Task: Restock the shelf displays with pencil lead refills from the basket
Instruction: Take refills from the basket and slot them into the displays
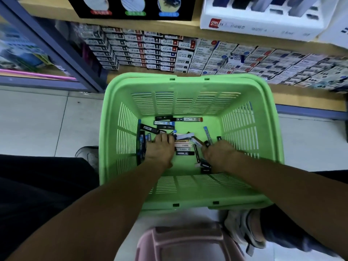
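Note:
A green plastic basket (188, 85) stands on the floor in front of the shelf. Several pencil lead refill cases (163, 123), black, blue and white, lie scattered on its bottom. Both my hands are down inside it. My left hand (160, 149) is palm down with its fingertips on the refills at the left of the pile; whether it pinches one is hidden. My right hand (218, 153) is curled round a small bundle of refills (207, 137), whose blue and black ends stick out past the fingers.
The low shelf (301, 98) behind the basket holds rows of stacked refill boxes (169, 51). A white display box (259, 19) sits on the shelf above. A pink stool (188, 243) is under me, with my shoes (243, 228) on either side of the basket on the tiled floor.

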{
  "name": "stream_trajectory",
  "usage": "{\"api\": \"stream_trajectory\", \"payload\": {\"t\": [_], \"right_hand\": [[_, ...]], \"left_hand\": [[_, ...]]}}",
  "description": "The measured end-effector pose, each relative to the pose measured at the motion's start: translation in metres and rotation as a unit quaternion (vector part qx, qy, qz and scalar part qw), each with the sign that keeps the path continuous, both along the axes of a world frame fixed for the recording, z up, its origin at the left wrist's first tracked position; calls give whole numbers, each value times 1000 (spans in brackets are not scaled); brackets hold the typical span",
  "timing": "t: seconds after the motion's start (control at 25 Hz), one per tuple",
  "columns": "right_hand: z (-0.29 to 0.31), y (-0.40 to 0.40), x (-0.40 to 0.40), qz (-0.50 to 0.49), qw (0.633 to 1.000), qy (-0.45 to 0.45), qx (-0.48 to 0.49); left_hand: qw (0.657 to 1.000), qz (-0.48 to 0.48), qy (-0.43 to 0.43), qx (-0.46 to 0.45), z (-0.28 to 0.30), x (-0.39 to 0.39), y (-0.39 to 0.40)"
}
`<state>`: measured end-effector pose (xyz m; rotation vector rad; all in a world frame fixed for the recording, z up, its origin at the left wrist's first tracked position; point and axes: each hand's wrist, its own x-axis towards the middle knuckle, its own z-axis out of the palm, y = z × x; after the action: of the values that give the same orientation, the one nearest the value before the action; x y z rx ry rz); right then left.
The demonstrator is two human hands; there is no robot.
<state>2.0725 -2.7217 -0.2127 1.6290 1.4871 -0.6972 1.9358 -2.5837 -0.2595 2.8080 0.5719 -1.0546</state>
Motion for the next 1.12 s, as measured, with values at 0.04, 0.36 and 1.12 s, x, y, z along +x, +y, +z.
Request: {"api": "stream_trajectory", "payload": {"t": [0.04,0.36,1.12], "right_hand": [[-2,-5,-4,29,1000,-10,-4],[-34,-1,13,-158,982,53,93],[-50,20,-8,-577,757,141,270]], "left_hand": [[1000,-2,-1,7,-1,0,-2],[996,64,-59,-24,0,12,-1],[897,407,-133,-108,-6,1,5]]}}
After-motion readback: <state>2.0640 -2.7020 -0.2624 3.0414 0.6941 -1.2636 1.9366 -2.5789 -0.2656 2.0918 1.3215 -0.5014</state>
